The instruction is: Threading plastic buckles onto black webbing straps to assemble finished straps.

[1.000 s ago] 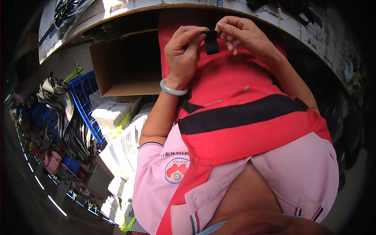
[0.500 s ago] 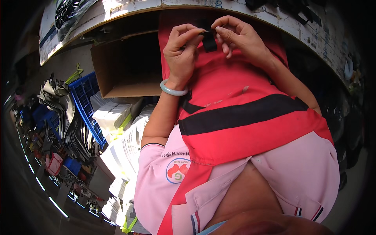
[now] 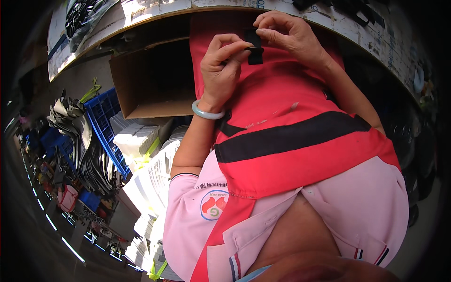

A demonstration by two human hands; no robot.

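Over the lap of my red apron (image 3: 282, 89), a short black strap (image 3: 255, 57) hangs between my hands. My left hand (image 3: 224, 63), with a pale bangle (image 3: 207, 112) on its wrist, pinches the strap between thumb and forefinger. Its lower end dangles free below that pinch. Slightly higher and to the right is my right hand (image 3: 293, 41), thumb and forefinger pressed together near the strap's upper part. Whatever lies in that right pinch is too small and dark to make out.
A worktable (image 3: 155, 15) with black pieces crosses the far side, its edge just beyond my hands. Under it, at left, lies an open cardboard box (image 3: 155, 105). Beside that stand a blue crate (image 3: 104, 127) and white bundled stacks (image 3: 141, 141) tied with yellow-green bands.
My right hand has risen away from the left. My left hand has shifted right and slightly nearer me, and more of the black strap shows between them.
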